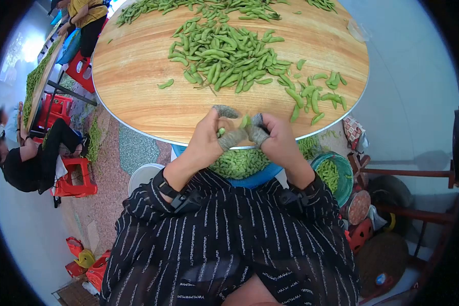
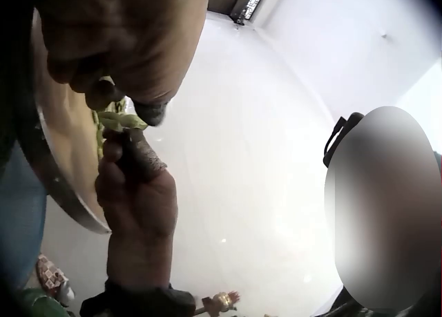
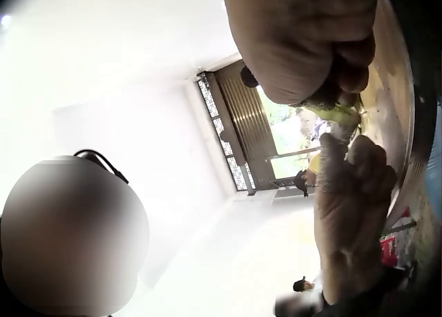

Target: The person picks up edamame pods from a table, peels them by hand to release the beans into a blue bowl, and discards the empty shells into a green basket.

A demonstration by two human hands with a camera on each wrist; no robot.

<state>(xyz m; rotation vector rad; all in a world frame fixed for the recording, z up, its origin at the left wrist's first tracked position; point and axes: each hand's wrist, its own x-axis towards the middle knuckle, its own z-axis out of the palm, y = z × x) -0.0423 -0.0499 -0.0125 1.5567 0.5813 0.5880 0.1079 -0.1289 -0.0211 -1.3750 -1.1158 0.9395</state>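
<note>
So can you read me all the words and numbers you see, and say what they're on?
No word, brand, number or sign can be read for sure.
Black shirt: stripes of tiny white letters, too small to read surely.
Red and white bag: its marks are too small to tell if they are writing.
Blue and white spot, bottom right: too blurry to read.

Pods (image 1: 229, 53) lie on the table (image 1: 137, 86), above a basin (image 1: 257, 178).
</note>
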